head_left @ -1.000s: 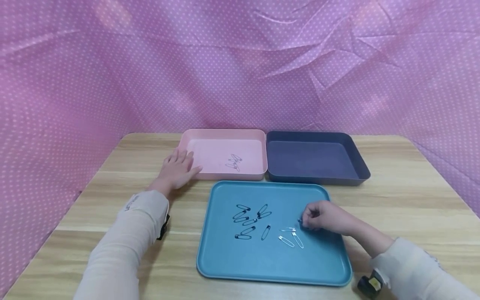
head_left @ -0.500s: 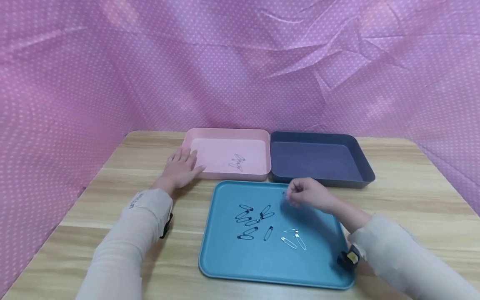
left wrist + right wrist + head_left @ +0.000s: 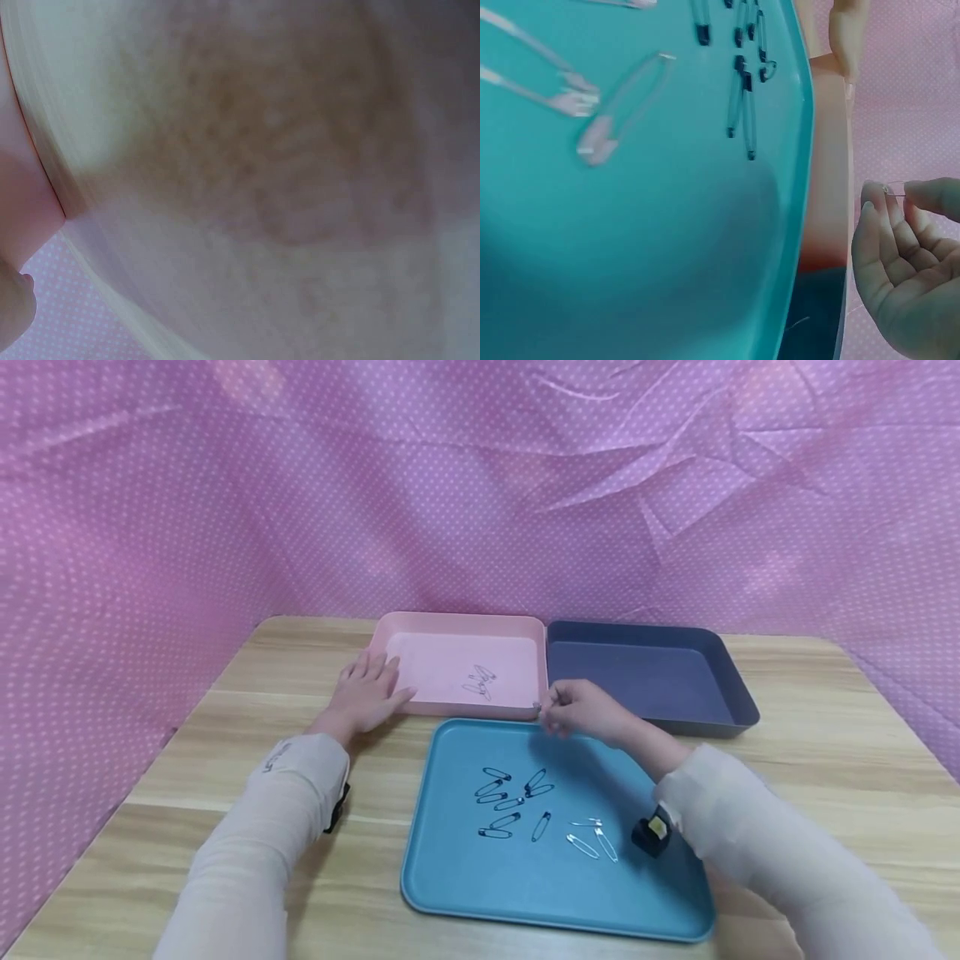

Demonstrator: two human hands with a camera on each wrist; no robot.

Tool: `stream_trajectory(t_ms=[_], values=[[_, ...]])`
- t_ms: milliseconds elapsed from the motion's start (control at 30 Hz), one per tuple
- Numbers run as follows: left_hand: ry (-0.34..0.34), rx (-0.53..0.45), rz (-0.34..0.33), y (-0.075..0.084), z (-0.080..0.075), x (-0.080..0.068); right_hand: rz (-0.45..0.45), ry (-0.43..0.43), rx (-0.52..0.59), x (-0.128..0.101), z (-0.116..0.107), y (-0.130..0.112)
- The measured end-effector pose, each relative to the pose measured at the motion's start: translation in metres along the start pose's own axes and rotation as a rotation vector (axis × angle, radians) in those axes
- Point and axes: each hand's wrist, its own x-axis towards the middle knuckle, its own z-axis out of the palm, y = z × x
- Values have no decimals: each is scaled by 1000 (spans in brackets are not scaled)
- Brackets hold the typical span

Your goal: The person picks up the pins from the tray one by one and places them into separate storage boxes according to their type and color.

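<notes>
A teal tray [image 3: 465, 893] lies on the wooden table with several dark safety pins [image 3: 510, 797] and three silver safety pins [image 3: 591, 837] on it. My right hand [image 3: 577, 710] hovers at the tray's far edge, by the pink tray's near right corner, and pinches a silver safety pin [image 3: 895, 189] between thumb and forefinger. The pink tray [image 3: 390, 647] behind holds a few silver pins [image 3: 478, 682]. My left hand [image 3: 367, 693] rests flat on the table, touching the pink tray's left near corner. The left wrist view shows only a blur.
A dark blue tray [image 3: 738, 697] stands to the right of the pink one, with nothing seen inside. Purple dotted cloth [image 3: 480, 485] hangs behind and at both sides of the table. Bare wood [image 3: 825, 760] lies to the right and left of the trays.
My right hand has lifted from the teal tray's right side and travelled up and left to the pink tray's near corner, carrying a pin. The left hand has stayed put.
</notes>
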Motion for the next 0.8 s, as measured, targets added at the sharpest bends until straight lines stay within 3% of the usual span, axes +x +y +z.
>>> stream_trajectory(t_ms=[333, 800], values=[[-4, 7, -1, -1, 0, 1, 87, 114, 26, 35, 0, -10], [3, -6, -7, -2, 1, 4, 128, 146, 3, 78, 15, -8]])
